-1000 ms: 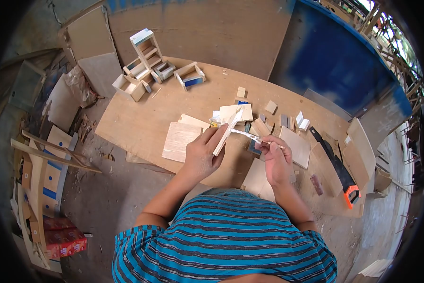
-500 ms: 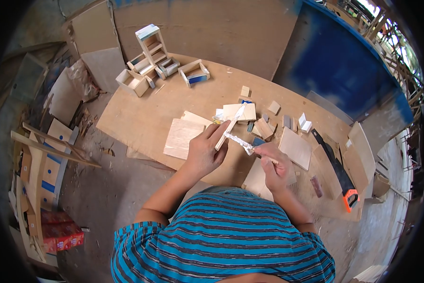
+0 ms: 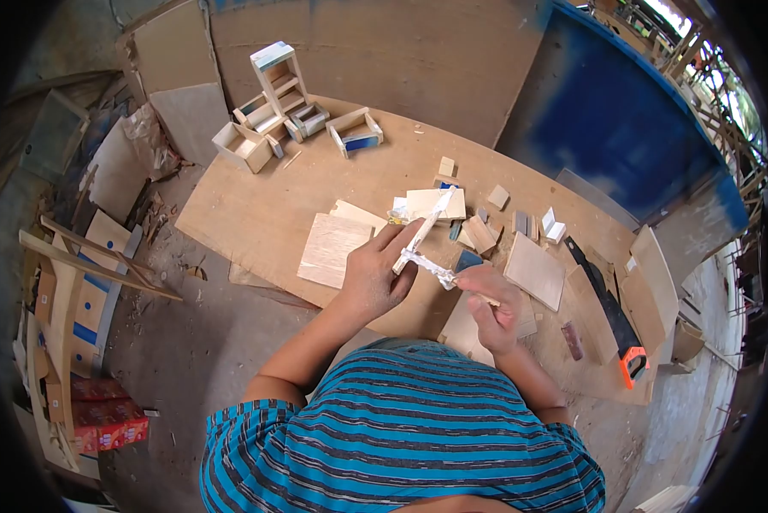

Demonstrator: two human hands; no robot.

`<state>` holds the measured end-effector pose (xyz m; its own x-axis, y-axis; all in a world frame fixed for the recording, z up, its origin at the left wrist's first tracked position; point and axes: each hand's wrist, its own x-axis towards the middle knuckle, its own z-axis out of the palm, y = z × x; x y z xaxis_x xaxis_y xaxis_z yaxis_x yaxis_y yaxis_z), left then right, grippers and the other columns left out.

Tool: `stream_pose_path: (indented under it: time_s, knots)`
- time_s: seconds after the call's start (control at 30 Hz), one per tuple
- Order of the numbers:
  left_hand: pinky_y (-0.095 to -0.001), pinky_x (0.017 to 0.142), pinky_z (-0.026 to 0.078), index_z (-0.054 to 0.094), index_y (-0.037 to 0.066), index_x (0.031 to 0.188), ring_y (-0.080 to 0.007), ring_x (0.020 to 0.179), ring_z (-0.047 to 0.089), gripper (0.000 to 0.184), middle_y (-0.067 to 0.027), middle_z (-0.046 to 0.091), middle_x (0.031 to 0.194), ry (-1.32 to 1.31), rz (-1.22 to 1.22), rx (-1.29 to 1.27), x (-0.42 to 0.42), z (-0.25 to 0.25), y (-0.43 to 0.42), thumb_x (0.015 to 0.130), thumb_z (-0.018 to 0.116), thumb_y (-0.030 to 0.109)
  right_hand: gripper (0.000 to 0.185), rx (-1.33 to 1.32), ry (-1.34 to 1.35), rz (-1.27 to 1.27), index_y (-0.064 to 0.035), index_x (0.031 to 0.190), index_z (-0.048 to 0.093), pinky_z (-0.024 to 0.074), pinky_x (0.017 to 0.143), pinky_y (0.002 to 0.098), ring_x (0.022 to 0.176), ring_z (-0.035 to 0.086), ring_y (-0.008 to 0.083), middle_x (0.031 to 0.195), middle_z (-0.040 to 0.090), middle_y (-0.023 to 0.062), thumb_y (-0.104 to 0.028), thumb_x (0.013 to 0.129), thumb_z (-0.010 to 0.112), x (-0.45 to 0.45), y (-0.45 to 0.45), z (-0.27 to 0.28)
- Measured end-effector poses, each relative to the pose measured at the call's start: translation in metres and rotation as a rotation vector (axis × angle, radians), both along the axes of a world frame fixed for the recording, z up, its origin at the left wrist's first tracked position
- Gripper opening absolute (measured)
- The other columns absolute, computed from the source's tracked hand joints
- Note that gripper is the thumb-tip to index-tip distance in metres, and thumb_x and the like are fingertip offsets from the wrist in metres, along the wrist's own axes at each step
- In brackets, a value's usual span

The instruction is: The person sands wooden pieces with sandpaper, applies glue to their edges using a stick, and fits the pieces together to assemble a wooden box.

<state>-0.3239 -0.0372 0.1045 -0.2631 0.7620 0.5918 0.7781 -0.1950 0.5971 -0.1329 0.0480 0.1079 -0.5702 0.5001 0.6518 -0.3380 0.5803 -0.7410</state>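
My left hand [image 3: 375, 272] grips a narrow wooden strip [image 3: 425, 229] that slants up to the right, its upper face smeared with something white. My right hand [image 3: 491, 306] is closed round a thin stick [image 3: 442, 275], whose far end is thickly coated in white and touches the strip near its lower end. Left of my left hand lies a flat square wooden board [image 3: 332, 250]. Beyond the strip sits a pale wooden block [image 3: 436, 203], with small offcuts beside it.
Small wooden box frames [image 3: 274, 94] stand at the table's back left, beside an open tray [image 3: 356, 131]. A saw with an orange handle [image 3: 632, 363] lies at the right. Another square board [image 3: 534, 271] is right of centre. Red boxes [image 3: 110, 423] are on the floor at left.
The coated end of the stick has moved down along the strip towards its lower end. My right hand has shifted slightly down and left. My left hand still holds the strip.
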Motion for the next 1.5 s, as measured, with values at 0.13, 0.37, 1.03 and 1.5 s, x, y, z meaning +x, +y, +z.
stream_pose_path:
  time_s: [0.13,0.37,1.03,1.5]
  knots:
    - [-0.0369,0.064,0.053,0.054,0.007,0.128,-0.0323,0.076,0.064,0.057,-0.0153,0.062,0.101,0.033,0.01,0.015,0.0,-0.002,0.0,0.072,0.064,0.001,0.02,-0.004,-0.015,-0.061,0.0002,0.102,0.064,0.0459,0.079,0.0365,0.088,0.06,0.026,0.093,0.065,0.0147,-0.014,0.088,0.059,0.003,0.005,0.0]
    - [-0.0372,0.064,0.053,0.054,0.008,0.128,-0.0321,0.076,0.064,0.054,-0.0159,0.062,0.102,0.015,0.006,0.001,-0.001,0.0,-0.001,0.076,0.063,0.003,0.02,0.015,-0.008,0.052,-0.0001,0.102,0.066,0.0474,0.076,0.0355,0.084,0.06,0.0249,0.094,0.067,0.0123,-0.013,0.087,0.06,-0.001,-0.003,0.001]
    - [-0.0245,0.074,0.047,0.056,-0.006,0.118,-0.0109,0.089,0.058,0.035,-0.0066,0.063,0.1,-0.77,-0.278,-0.189,0.012,-0.007,-0.015,0.087,0.062,0.01,0.038,-0.585,0.289,-0.019,0.0042,0.118,0.059,0.0487,0.079,0.0324,0.086,0.063,0.0193,0.102,0.068,0.0177,-0.027,0.097,0.054,-0.001,0.02,-0.003]
    - [-0.0268,0.067,0.048,0.06,-0.005,0.112,-0.0107,0.08,0.059,0.032,-0.0086,0.066,0.092,-0.816,-0.276,-0.117,0.022,-0.008,-0.009,0.087,0.063,0.016,0.034,-0.563,0.118,-0.065,0.0055,0.115,0.061,0.0423,0.063,0.0219,0.078,0.06,0.0117,0.1,0.069,0.0169,-0.023,0.097,0.053,-0.001,0.007,0.001]
